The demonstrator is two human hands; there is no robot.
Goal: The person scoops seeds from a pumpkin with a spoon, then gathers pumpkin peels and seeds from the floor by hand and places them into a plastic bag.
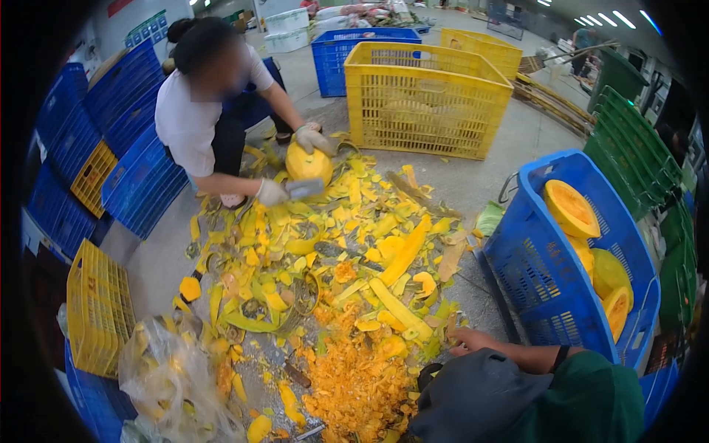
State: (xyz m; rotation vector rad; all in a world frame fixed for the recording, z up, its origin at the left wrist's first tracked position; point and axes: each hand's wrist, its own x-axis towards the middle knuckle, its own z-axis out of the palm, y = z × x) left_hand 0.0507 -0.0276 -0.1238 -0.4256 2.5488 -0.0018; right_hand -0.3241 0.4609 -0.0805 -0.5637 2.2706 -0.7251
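My right hand (474,341) reaches in from a dark green sleeve at the lower right, above a grey-clad shape that looks like my knee. Its fingers are curled at the right edge of the yellow peelings (405,308); a thin brownish strip shows by the fingertips, and I cannot make out whether it is held. To its left lies a heap of orange pumpkin pulp (354,391). My left hand is out of view. Across the peelings, a crouching co-worker in white gloves steadies a peeled yellow pumpkin (306,164) with one hand and holds a broad blade (305,188) against it.
A blue crate (539,273) with pumpkin pieces (572,210) stands at the right. Yellow crates (421,111) and another blue crate stand behind the peelings. Blue crates (144,184) are stacked at the left, above a clear plastic bag (173,380). Green crates (635,148) line the right.
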